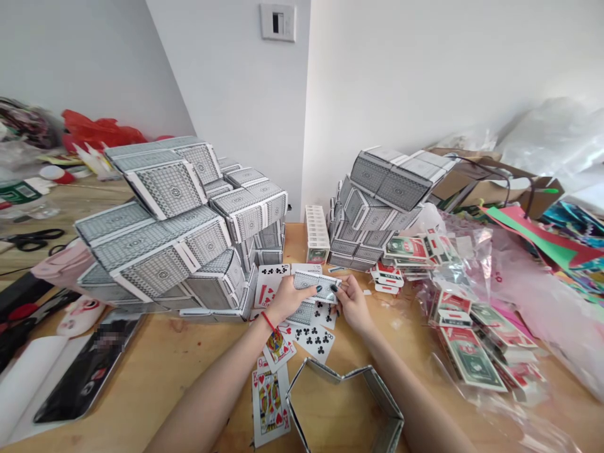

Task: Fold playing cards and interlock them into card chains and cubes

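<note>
My left hand (286, 297), with a red cord at the wrist, and my right hand (352, 303) together grip a folded piece of grey-backed playing cards (315, 283) just above the wooden table (179, 358). Both hands have their fingers closed round its ends. Under and in front of them lie loose face-up cards (312, 336), clubs and a king of hearts (269, 397). A bent ring of joined cards (344, 402) stands on edge near me between my forearms.
A tall stack of card-built blocks (174, 233) stands at left, a smaller pile (382, 201) at right. Boxed decks in plastic wrap (467, 340) spread right. Scissors (31, 240), a black tablet (85, 377), a cardboard box (495, 179) and coloured paper lie around.
</note>
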Demonstrator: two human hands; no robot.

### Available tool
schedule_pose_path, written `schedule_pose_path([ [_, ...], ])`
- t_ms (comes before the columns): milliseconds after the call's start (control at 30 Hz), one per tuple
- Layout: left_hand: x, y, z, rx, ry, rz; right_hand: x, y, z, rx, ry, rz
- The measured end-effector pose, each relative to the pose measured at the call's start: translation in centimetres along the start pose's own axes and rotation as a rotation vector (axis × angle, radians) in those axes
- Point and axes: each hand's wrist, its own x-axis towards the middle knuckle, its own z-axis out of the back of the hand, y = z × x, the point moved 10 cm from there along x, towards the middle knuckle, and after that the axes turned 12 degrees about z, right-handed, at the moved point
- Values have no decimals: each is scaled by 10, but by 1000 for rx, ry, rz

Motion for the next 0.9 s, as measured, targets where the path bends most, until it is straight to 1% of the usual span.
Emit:
schedule_pose_path([
  [167,0,-1,2,54,-61,-3,1,-8,10,-13,-136,-8],
  [267,-1,-2,1,79,-84,-9,1,-9,17,-73,-214,18],
  [333,-2,-3,0,92,-90,-21,2,-6,21,-141,-256,61],
  [433,-2,-3,-2,98,-94,-37,2,1,28,-265,-296,139],
  [600,-2,-2,-5,93,-99,-42,-1,13,32,-412,-319,206],
  [700,-3,0,-9,75,-73,-39,-2,23,34,-408,-336,262],
  [767,-2,3,-7,39,-74,-27,-2,25,36,-376,-346,275],
  [833,1,8,-2,-42,-68,4,-1,23,40,-339,-361,270],
  [900,5,12,1,-166,-29,33,0,17,46,-279,-385,237],
])
